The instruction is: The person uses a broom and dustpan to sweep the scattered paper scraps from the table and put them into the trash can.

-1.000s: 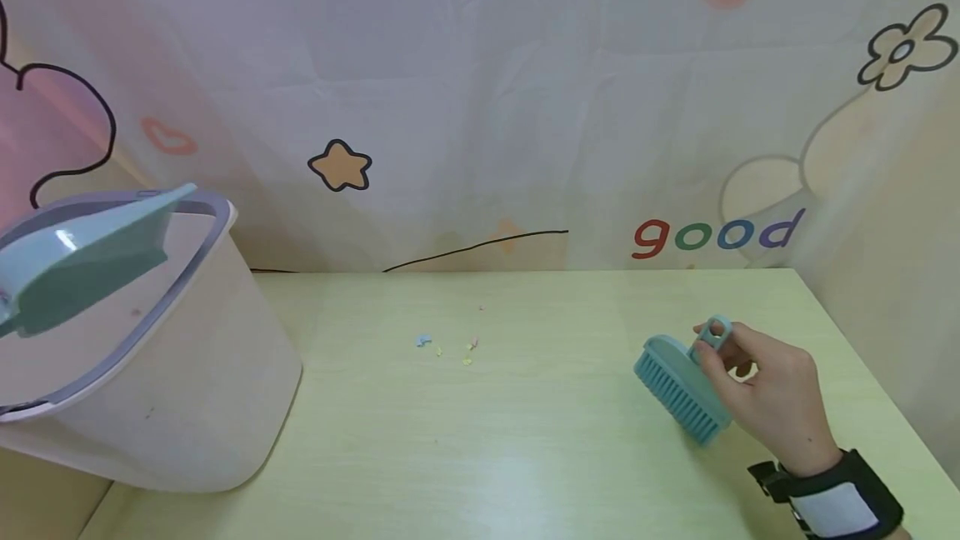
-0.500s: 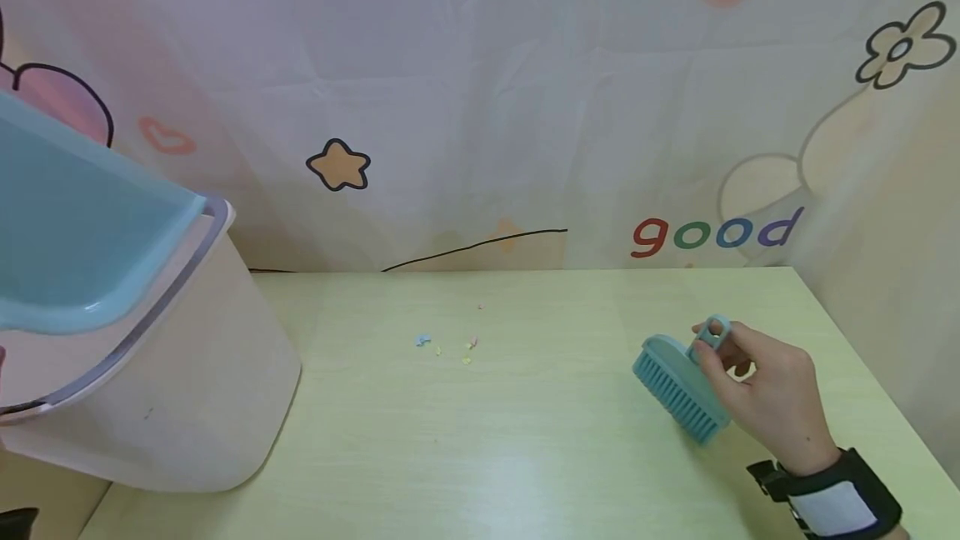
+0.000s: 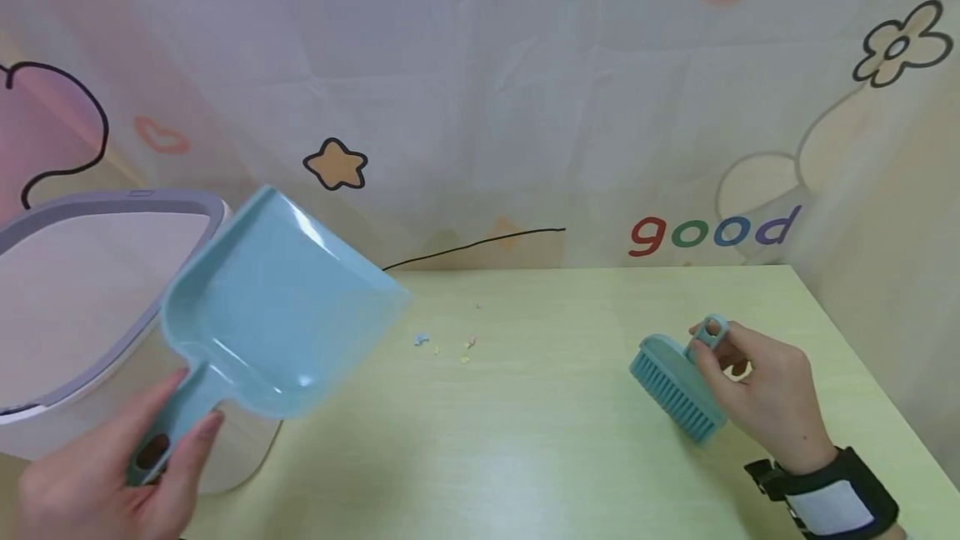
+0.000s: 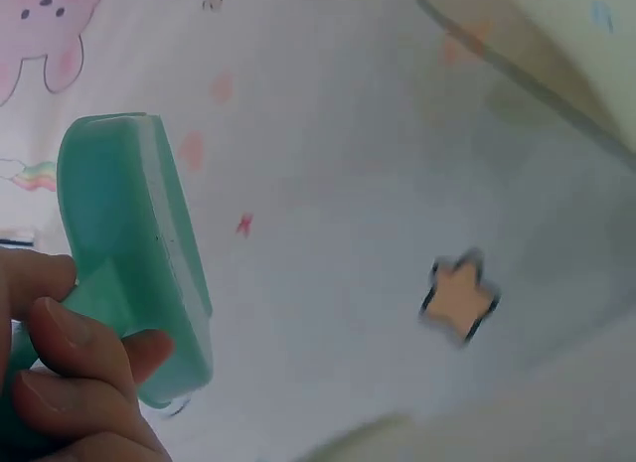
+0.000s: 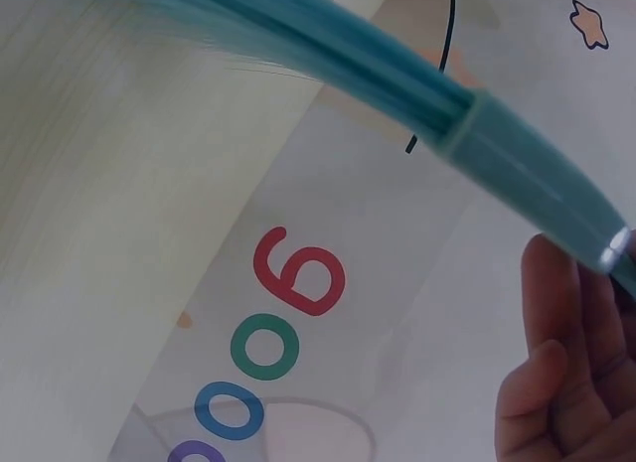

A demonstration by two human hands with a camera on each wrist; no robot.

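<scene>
A light blue dustpan (image 3: 270, 307) hangs in the air at the left in the head view, in front of the bin's right side. My left hand (image 3: 112, 465) grips it by the handle, thumb and fingers on either side. At the right, my right hand (image 3: 765, 390) pinches the ring-ended handle of a teal hand brush (image 3: 678, 386). In the right wrist view the bristles (image 5: 328, 55) point away from the fingers. Small scraps of blue (image 3: 421, 340), yellow and pink lie on the table between the two hands.
A white bin (image 3: 240, 457) with a purple-grey rim (image 3: 135, 200) stands at the left on the pale green table (image 3: 487, 457). A printed cloth (image 3: 450, 107) hangs behind the table, and a pale wall (image 3: 900, 273) borders it on the right.
My left hand has come into the head view, carrying the dustpan rightward from over the bin to its right edge, pan now facing up. The right hand and brush have stayed put.
</scene>
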